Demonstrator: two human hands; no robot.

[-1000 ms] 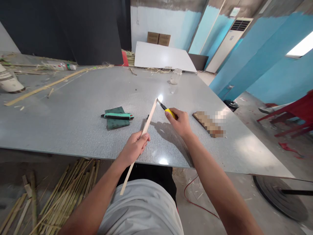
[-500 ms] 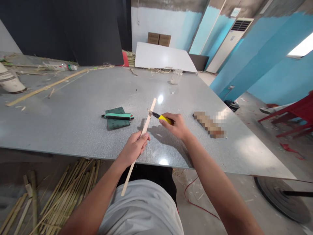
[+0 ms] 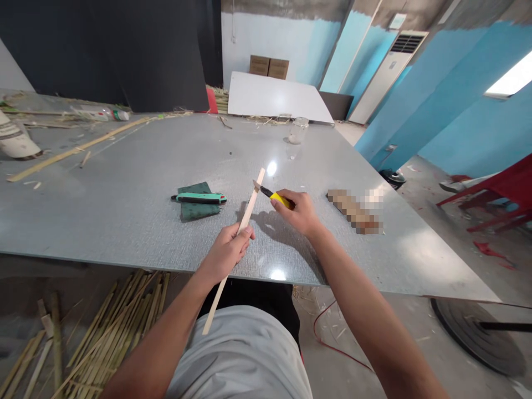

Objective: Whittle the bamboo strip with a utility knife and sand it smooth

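Observation:
My left hand (image 3: 233, 246) is closed around the middle of a pale, flat bamboo strip (image 3: 250, 206), which slants up and away from my lap. In my right hand (image 3: 296, 209) is a yellow and black utility knife (image 3: 282, 200), its fingers wrapped round the handle. The knife's blade lies across the strip just below the far end, seemingly touching it. Left of the strip, a teal utility knife (image 3: 201, 198) rests on a dark green piece of sandpaper or cloth (image 3: 195, 211) on the grey table (image 3: 137, 233).
A partly pixelated brown block (image 3: 347, 206) lies to the right. Farther back stand a clear jar (image 3: 298, 132) and a white board (image 3: 280, 97). A long bamboo strip (image 3: 78, 148) and a white bucket (image 3: 16, 138) are at the left. Bamboo pieces (image 3: 116, 327) lie below the table edge.
The blade has shifted slightly up along the strip, toward its far end. The left hand keeps the same grip; the whole view has moved a little.

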